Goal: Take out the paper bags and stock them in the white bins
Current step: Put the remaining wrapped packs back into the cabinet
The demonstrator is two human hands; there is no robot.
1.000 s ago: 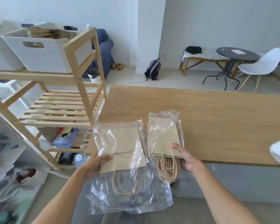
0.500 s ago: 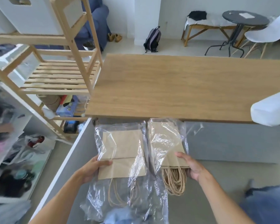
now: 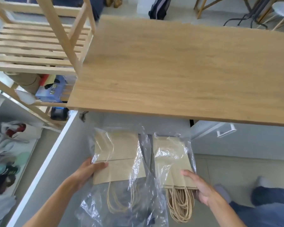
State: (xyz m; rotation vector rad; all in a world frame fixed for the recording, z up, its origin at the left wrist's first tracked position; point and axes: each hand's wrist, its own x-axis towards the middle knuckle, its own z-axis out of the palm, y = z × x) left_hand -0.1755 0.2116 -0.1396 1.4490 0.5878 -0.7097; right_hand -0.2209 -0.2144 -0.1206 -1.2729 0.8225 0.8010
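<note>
The left hand (image 3: 87, 172) grips the left bundle of paper bags (image 3: 120, 161) at its left edge, thumb lying across the top face and the fingers tucked underneath. The bundle sits partly inside a clear plastic sleeve (image 3: 121, 208); the sleeve's loose near end hangs down, crumpled, over the twine handles. The right hand (image 3: 198, 187) holds the right bundle of paper bags (image 3: 172, 164) near its lower right corner, thumb on top and fingers curled below, beside a thick bunch of twine handles (image 3: 180, 205) that dangles free of the wrapping. A second plastic wrap (image 3: 170, 149) covers the far part of this bundle.

Both bundles hang in the air just near of the wooden table (image 3: 179, 66), below its near edge and apart from it. A narrow gap separates the two bundles; their plastic skirts overlap there. The tabletop spreads wide and bare toward the far side.

To the left a grey panel with a white edge (image 3: 44, 166) runs diagonally, close by the left forearm. Farther left stands a slatted wooden shelf rack (image 3: 33, 48) whose upright post meets the table's left far corner. Right of the bundles, a white cabinet with a handle (image 3: 225, 131) sits under the table edge, and a leg in blue cloth (image 3: 272, 202) shows at the near right, with open floor between.
</note>
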